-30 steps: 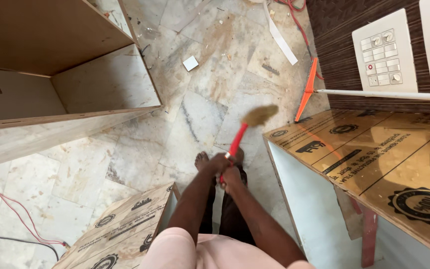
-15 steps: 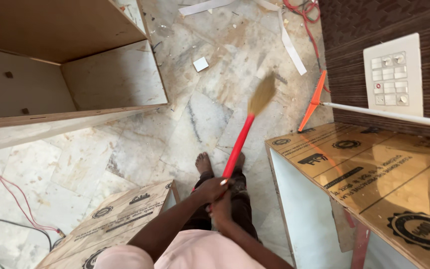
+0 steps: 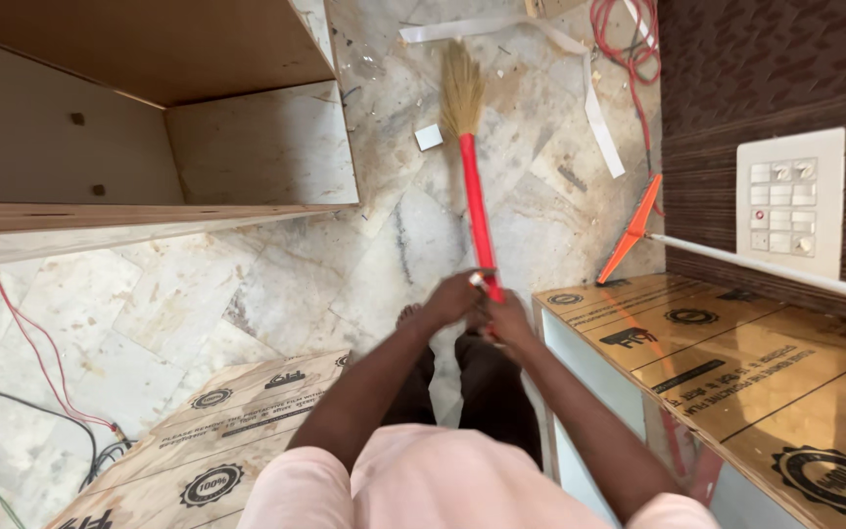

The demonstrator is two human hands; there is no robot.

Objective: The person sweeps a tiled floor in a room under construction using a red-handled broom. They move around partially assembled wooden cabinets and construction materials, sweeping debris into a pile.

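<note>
A broom with a red handle (image 3: 476,206) and straw-coloured bristles (image 3: 462,93) reaches forward over the marble floor (image 3: 276,284). Both hands grip the near end of its handle. My left hand (image 3: 450,299) is just left of the handle and my right hand (image 3: 506,315) closes on it from the right. The bristles rest on the floor beside a small white square scrap (image 3: 429,136). My legs in dark trousers and a bare foot show below the hands.
An open wooden cabinet (image 3: 149,127) stands at the left. A plywood-topped counter (image 3: 736,362) is at the right, another plywood board (image 3: 217,441) at lower left. Red cables (image 3: 629,59), white strips (image 3: 599,118), a red-orange wiper head (image 3: 634,230) and a wall switch panel (image 3: 788,201) surround the floor.
The broom has swung forward and left, its bristles moving farther away across the floor toward the white scrap. Both hands have risen in the view with the handle.
</note>
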